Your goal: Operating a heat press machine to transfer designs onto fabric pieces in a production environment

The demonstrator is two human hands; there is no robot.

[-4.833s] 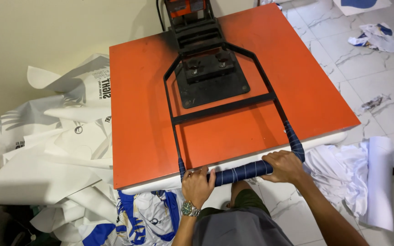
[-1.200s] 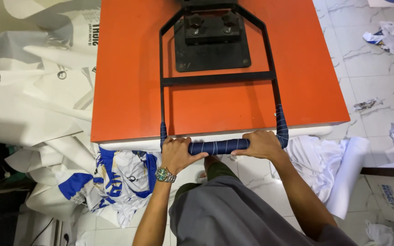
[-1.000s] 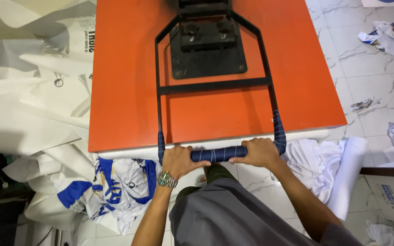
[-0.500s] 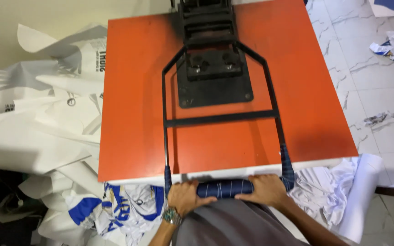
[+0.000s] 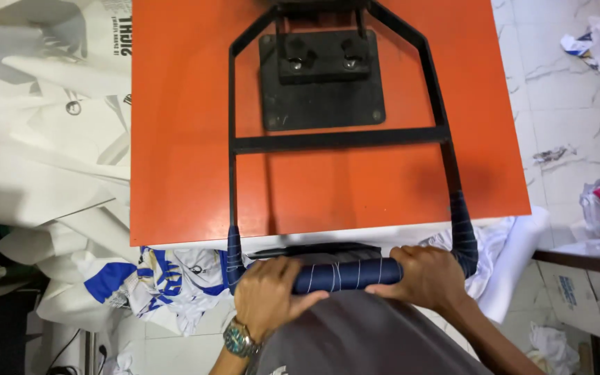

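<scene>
A large orange heat press plate fills the upper middle, with a black mounting block and a black lever frame on top. The frame ends in a blue-wrapped handle bar at the near edge. My left hand, with a wristwatch, grips the left part of the bar. My right hand grips its right part. A white layer shows under the plate's front edge.
Piles of white printed paper sheets lie at the left. A blue-and-white printed garment hangs below the plate. A white roll and crumpled cloth sit at the right on a marble tile floor. A table corner is at right.
Both hands have stayed on the handle bar throughout. The view has shifted, and the bar now sits lower and nearer to my body than half a second ago.
</scene>
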